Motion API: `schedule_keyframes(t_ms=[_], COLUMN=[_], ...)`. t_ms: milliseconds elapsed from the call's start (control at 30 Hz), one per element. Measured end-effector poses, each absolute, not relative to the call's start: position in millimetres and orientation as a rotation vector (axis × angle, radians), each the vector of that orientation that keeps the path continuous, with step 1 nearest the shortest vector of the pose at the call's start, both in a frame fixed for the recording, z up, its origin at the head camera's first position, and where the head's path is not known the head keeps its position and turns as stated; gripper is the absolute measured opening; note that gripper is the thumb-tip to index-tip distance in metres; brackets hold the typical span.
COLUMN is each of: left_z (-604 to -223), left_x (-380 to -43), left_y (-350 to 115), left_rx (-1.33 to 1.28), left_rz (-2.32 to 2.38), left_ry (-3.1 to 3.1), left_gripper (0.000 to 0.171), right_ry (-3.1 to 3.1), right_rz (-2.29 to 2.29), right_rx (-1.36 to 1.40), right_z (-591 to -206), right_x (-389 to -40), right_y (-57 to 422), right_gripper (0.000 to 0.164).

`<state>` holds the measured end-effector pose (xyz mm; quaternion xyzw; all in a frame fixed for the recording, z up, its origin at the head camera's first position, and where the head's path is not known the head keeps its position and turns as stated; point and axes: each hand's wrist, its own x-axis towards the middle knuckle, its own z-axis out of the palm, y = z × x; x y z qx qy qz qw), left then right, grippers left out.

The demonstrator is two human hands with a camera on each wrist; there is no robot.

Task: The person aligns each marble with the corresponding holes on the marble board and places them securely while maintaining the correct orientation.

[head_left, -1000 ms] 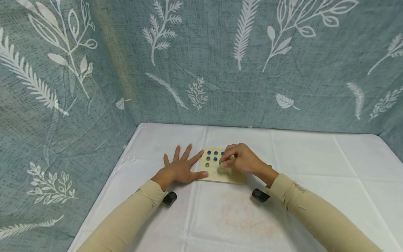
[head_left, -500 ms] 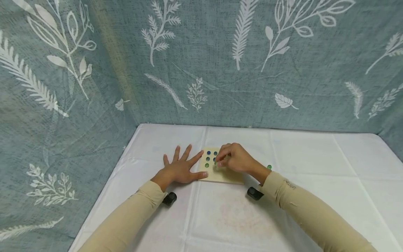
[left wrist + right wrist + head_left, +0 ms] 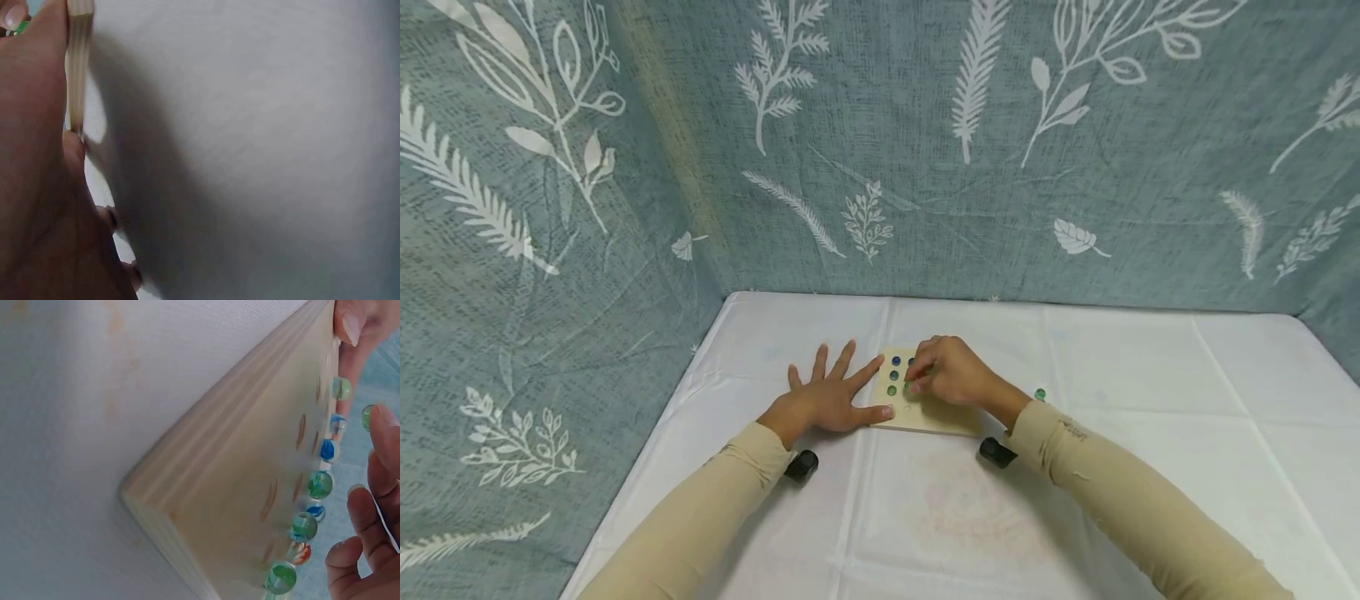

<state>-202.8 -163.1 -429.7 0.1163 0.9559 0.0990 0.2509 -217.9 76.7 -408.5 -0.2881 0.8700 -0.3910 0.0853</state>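
Note:
A pale wooden board [image 3: 928,418] with round hollows lies on the table. Green and blue glass marbles sit in several hollows, among them a green one [image 3: 320,485] and a red-streaked one [image 3: 300,553] in the right wrist view. Between thumb and fingertip my right hand [image 3: 951,372] pinches a green marble [image 3: 367,417], just above the board's left half. Its other fingers are curled and hide part of the board in the head view. My left hand [image 3: 829,404] lies with fingers spread, thumb and forefinger against the board's left edge.
One loose green marble [image 3: 1040,393] lies on the white tablecloth [image 3: 1135,467] to the right of the board, near my right wrist. Black devices hang under the left wrist [image 3: 802,465] and right wrist [image 3: 997,452]. A patterned blue-green curtain [image 3: 925,233] stands behind the table.
My right hand has shifted a little left over the board with the marble pinched, leaving the loose green marble more exposed. The left hand has stayed in place.

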Motion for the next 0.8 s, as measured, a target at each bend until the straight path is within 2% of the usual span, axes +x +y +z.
schedule_keyframes(t_ms=[200,433,800], left_z=[-430,-407,-408], left_x=[-211,-201,-195], left_y=[-165,-160,-161], left_rx=[0.340,0.378,0.366], left_rz=[0.283,0.293,0.258], left_ry=[2.563,2.558,2.591], left_gripper=[0.103,0.098,0.097], right_ry=[2.618,2.691,2.701], right_rz=[-1.087,-0.932,-0.942], right_rx=[-0.901,-0.888,-0.881], right_z=[-411,-412,-411], right_x=[-219,-219,-215], right_y=[74,74,75], right_gripper=[0.010,0.011,0.014])
